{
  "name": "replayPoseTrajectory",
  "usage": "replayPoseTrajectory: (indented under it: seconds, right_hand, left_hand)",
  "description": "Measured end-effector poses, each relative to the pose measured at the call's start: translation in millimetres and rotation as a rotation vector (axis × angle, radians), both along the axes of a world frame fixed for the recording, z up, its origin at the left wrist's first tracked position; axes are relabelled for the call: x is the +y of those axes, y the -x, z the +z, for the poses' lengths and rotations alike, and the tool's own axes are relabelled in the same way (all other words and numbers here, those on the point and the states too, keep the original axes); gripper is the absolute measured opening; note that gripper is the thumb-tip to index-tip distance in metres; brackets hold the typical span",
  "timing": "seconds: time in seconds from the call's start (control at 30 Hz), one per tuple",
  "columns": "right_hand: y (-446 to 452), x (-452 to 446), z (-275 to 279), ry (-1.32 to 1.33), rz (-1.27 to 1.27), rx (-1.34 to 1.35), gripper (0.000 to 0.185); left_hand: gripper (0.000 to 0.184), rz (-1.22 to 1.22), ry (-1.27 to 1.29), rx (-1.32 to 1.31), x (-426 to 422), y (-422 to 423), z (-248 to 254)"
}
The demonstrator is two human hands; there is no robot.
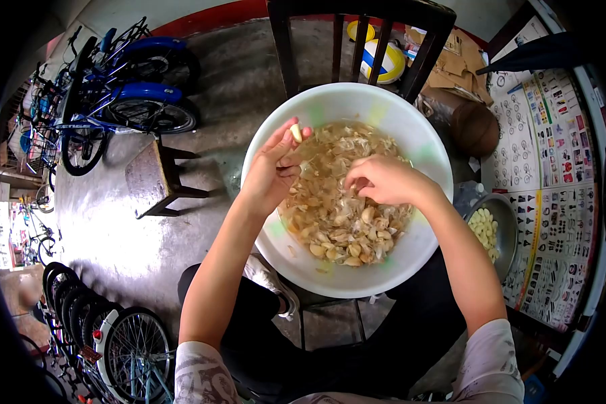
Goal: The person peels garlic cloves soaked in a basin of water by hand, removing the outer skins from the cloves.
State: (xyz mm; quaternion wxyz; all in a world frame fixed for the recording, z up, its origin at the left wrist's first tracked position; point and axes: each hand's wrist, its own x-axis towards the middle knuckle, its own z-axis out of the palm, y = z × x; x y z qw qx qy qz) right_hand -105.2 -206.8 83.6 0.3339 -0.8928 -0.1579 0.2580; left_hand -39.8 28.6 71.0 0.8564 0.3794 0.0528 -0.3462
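A large white basin (264, 232) in front of me holds water, loose papery skins and several garlic cloves (355, 250). My left hand (276, 168) is raised over the basin's left side, pinching a pale garlic clove (296, 132) between thumb and fingertips. Over the middle of the basin, my right hand (384, 178) points down with its fingers curled at the floating garlic skins (347, 158). What those fingers hold, if anything, is hidden. To the right stands a metal bowl (509, 225) with many pale peeled cloves (485, 232) in it.
Behind the basin is a dark wooden chair (278, 54), with a ball (387, 62) beyond its slats. A small wooden stool (151, 178) and blue bicycles (145, 101) stand to the left. Tyres (74, 303) line the lower left. A printed poster sheet (545, 141) lies at the right.
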Motion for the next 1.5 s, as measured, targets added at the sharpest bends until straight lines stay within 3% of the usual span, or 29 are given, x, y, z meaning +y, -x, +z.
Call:
replayPoseTrajectory:
  seconds: [0.13, 0.2, 0.33, 0.4, 0.5, 0.53, 0.7, 0.77, 0.8, 0.97, 1.03, 1.27, 1.33, 1.5]
  right_hand:
    - [-5.6, -4.3, -31.8, 0.212, -0.070, -0.267, 0.021]
    - [-17.8, 2.5, -27.4, -0.036, -0.362, 0.023, 0.023]
    - [-19.5, 8.5, -48.4, -0.002, -0.420, 0.104, 0.030]
    - [-13.3, 11.4, -63.4, 0.290, -0.342, -0.094, 0.034]
    - [0.6, 14.9, -48.3, 0.463, -0.353, -0.143, 0.028]
    - [-2.0, 15.8, -56.7, 0.662, -0.268, -0.255, 0.026]
    - [-8.1, 27.4, -30.6, 0.486, -0.317, -0.474, 0.022]
    - [-17.6, 30.3, -52.4, 0.076, -0.335, -0.296, 0.024]
    - [-20.5, 32.1, -57.0, 0.073, -0.234, -0.351, 0.027]
    - [-15.7, 48.5, -93.8, 0.255, -0.210, -0.408, 0.021]
    - [-15.5, 52.4, -95.0, 0.358, -0.062, -0.398, 0.018]
    - [-15.3, 48.3, -69.0, 0.236, -0.118, -0.294, 0.020]
    - [-6.7, 49.7, -87.8, 0.281, -0.080, -0.435, 0.022]
    - [-4.2, 63.1, -87.2, 0.388, -0.104, -0.377, 0.025]
  left_hand:
    - [0.035, -0.042, 0.024, 0.084, 0.0, -2.0, -5.2]
    - [0.033, -0.027, 0.021, 0.107, -2.0, -1.6, -5.7]
    - [0.024, -0.033, 0.131, 0.243, 0.3, -4.1, -14.7]
    - [0.019, -0.007, 0.165, 0.276, 1.9, -4.5, -11.7]
    - [0.016, 0.028, 0.231, 0.305, 7.0, -7.3, -4.2]
    - [0.016, 0.034, 0.263, 0.298, 9.6, -9.5, -1.7]
    - [0.017, 0.047, 0.179, 0.199, 13.5, -14.1, 10.3]
    - [0.016, 0.067, 0.101, 0.139, 12.5, -12.1, 15.4]
    - [0.016, 0.066, 0.101, 0.139, 12.1, -11.8, 17.3]
    - [0.021, -0.032, -0.127, -0.090, 11.1, -9.7, 20.3]
    - [0.020, -0.055, -0.166, -0.132, 11.9, -10.1, 17.1]
    - [0.026, -0.100, -0.329, -0.171, 16.4, -10.9, 17.1]
    - [0.028, -0.102, -0.400, -0.180, 14.5, -10.0, 17.7]
    - [0.031, -0.116, -0.554, -0.209, 10.2, -10.0, 14.0]
